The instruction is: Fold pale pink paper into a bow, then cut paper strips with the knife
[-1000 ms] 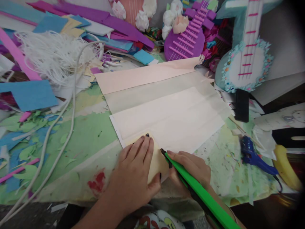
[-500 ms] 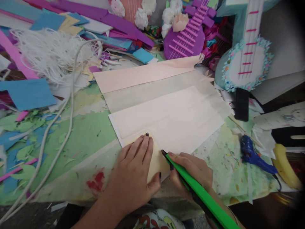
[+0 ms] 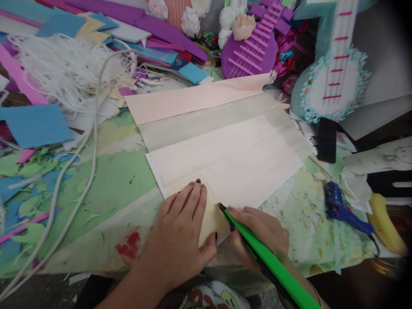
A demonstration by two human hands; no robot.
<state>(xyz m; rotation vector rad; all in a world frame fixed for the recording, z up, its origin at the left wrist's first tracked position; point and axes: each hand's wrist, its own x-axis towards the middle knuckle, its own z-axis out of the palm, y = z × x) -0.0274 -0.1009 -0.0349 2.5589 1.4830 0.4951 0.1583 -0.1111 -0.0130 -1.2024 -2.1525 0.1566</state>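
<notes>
My left hand (image 3: 183, 227) lies flat, fingers stretched out, on a pale yellow card (image 3: 210, 214) and covers part of it. Under the card is a pale pink-white sheet of paper (image 3: 222, 159), which has a white margin along its left edge. My right hand (image 3: 265, 234) is closed around a green utility knife (image 3: 257, 244) with black parts. Its dark tip points up and left and sits at the right edge of the yellow card, close to the sheet. Whether the tip touches the paper I cannot tell.
Behind the sheet lies a folded pink paper strip (image 3: 199, 101). White cord (image 3: 71, 68) is heaped at the left, with a cable (image 3: 93, 159) running forward. A blue glue gun (image 3: 344, 210), a black phone (image 3: 327, 139) and paper guitars, one purple (image 3: 247, 53), stand or lie right and behind.
Both hands and the knife stay in almost the same place. The whole view has shifted very slightly.
</notes>
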